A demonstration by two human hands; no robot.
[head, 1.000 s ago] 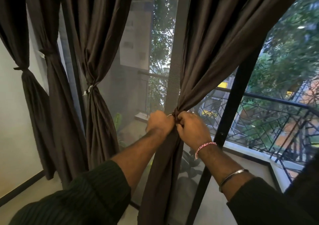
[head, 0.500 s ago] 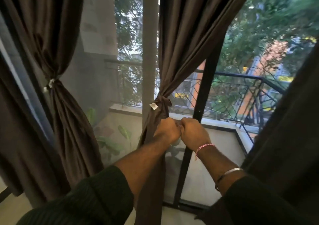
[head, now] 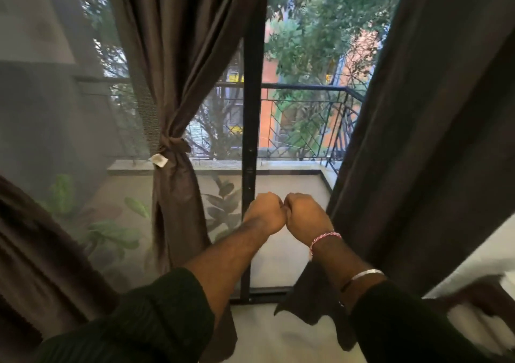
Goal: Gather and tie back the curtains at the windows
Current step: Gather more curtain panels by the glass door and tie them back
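Left hand (head: pixel 266 209) and right hand (head: pixel 305 212), fists touching, grip nothing visible (fingers hidden); the tied curtain (head: pixel 172 184) hangs left, the loose curtain (head: pixel 412 145) right, whose folds may slip if gathered carelessly.

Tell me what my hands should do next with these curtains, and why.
Probably reach right and start gathering the loose curtain. The middle curtain is already cinched by its tie, while the right one hangs untied over the window. Both the left hand and the right hand are curled, knuckles together, apparently holding nothing, so they look free for it.
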